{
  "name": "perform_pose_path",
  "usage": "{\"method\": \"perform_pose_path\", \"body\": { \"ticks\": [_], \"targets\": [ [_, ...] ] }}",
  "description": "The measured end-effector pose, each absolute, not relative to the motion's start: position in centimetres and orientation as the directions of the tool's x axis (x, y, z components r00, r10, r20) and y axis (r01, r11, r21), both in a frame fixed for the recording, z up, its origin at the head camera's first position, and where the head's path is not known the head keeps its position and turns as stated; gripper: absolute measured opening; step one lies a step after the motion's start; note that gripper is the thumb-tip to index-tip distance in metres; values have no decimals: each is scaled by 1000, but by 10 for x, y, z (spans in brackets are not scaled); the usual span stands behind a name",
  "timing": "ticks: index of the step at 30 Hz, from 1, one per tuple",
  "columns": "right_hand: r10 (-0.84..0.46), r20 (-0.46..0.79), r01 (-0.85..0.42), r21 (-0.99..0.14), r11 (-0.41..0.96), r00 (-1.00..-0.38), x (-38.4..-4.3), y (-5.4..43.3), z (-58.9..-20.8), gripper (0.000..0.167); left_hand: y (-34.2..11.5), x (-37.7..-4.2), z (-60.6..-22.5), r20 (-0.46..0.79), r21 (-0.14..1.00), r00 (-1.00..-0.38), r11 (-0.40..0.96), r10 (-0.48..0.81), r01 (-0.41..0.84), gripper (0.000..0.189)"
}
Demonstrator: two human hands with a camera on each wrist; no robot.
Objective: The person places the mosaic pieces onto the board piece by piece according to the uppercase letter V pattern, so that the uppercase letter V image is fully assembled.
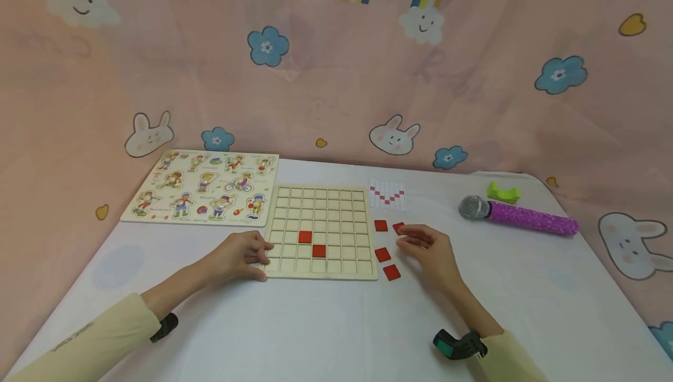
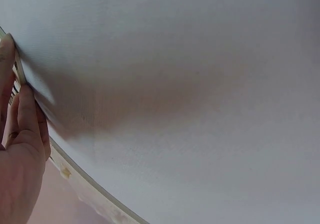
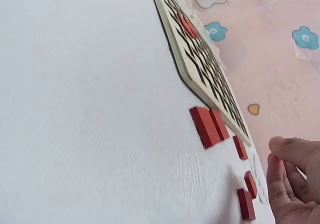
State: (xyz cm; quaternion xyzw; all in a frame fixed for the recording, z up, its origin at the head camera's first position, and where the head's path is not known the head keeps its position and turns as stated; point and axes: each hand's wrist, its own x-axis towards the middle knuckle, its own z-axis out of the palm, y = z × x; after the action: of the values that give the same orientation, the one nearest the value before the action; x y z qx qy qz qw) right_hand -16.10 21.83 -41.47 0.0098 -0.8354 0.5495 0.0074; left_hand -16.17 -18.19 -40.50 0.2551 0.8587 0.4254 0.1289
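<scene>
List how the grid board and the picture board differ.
- Surface: the grid board is divided into square cells, two filled with red tiles; the picture board shows colorful figures.
- Contact: the left hand touches the grid board's left edge; neither hand touches the picture board.
- Place: the picture board lies farther back and to the left of the grid board.

Shared: both are pale, flat boards on the white table.

The tiles (image 1: 391, 272) are red, the gridded board (image 1: 333, 236) cream, the worktop (image 1: 315, 329) white; right, a glittery purple microphone handle (image 1: 531, 218); far, a pink backdrop (image 1: 326, 84) patterned with blue flowers (image 1: 268, 47) and white rabbits (image 1: 394, 138).
</scene>
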Motion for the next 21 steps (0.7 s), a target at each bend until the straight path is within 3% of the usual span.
{"method": "perform_pose_path", "body": {
  "ticks": [8, 21],
  "targets": [
    [-52, 49, -68, -886, 458, -997, -160, 252, -421, 37, -183, -160, -405, 5, 801, -836, 498, 549, 332, 24],
    [-194, -48, -73, -818, 571, -980, -170, 274, -416, 42, -184, -163, -407, -4, 799, -835, 504, 550, 328, 25]
  ]
}}
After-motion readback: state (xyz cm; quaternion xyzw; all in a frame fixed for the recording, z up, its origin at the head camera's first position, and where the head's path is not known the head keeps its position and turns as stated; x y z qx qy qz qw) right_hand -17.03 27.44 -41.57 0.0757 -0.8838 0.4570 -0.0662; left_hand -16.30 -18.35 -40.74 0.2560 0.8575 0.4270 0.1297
